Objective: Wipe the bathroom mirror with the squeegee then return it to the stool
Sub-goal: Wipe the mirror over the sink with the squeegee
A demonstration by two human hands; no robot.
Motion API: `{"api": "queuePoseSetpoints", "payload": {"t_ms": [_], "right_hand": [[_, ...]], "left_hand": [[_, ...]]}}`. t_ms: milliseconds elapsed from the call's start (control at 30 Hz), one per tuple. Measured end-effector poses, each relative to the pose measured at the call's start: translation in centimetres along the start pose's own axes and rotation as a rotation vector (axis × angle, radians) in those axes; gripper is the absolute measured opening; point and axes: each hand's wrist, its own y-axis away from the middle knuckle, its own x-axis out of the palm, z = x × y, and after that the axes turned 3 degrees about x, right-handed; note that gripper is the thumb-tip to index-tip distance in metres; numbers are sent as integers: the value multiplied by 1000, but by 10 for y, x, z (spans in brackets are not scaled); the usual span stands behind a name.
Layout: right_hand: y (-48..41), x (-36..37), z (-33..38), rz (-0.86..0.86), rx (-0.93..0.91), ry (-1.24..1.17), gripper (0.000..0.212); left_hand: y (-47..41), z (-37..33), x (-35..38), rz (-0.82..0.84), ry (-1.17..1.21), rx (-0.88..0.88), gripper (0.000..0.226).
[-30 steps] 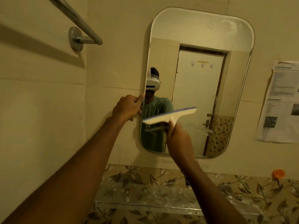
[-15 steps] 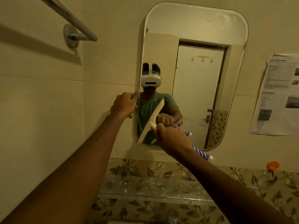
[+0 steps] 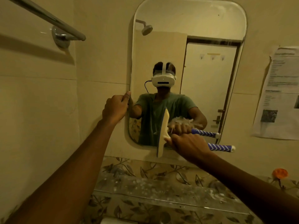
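A tall mirror point(image 3: 202, 21) with rounded corners hangs on the beige tiled wall. My right hand point(image 3: 189, 145) is closed around the squeegee point(image 3: 162, 136), whose cream blade stands nearly upright against the mirror's lower edge. Its blue and white patterned handle point(image 3: 221, 147) sticks out to the right of my fist. My left hand point(image 3: 115, 107) grips the mirror's left edge at mid height. The stool is out of view.
A metal towel bar point(image 3: 48, 18) is fixed to the wall at upper left. A glass shelf point(image 3: 145, 186) runs below the mirror over leaf-patterned tiles. A printed paper sheet point(image 3: 281, 94) is stuck to the wall at right, with an orange object point(image 3: 280, 173) below it.
The squeegee blade turned from nearly level to nearly upright and dropped to the mirror's bottom edge. My left hand stayed on the mirror's left edge. The view drew closer.
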Motion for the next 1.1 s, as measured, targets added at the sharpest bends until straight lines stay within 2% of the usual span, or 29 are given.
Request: {"api": "queuePoseSetpoints", "payload": {"t_ms": [133,233,400,500,567,600,667,767,900,1033,1100], "right_hand": [[-29,8,49,-105,-77,-5,57],[-40,16,64,-72,-75,18,58],[-4,38,10,-74,14,-7,68],[20,42,-26,-11,67,-12,63],[28,41,-31,-28,84,15,70],[29,41,-26,-54,94,12,71],[24,40,-7,-99,84,-7,60],[1,36,30,-114,-25,9,46],[-31,26,50,-149,-34,32,58],[-10,32,6,-115,12,8,68],[12,34,-25,-43,13,4,62]], "left_hand": [[6,1,9,-29,18,-37,47],[9,-2,16,-87,13,-49,49],[11,-1,24,-179,-6,-55,48],[11,3,25,-161,31,-67,46],[12,5,25,-152,35,-69,46],[14,5,25,-151,38,-62,45],[16,4,26,-156,49,-50,43],[19,2,26,-165,54,-42,41],[18,3,25,-152,26,-79,47],[17,5,23,-142,50,-90,45],[17,6,23,-139,61,-86,45]]}}
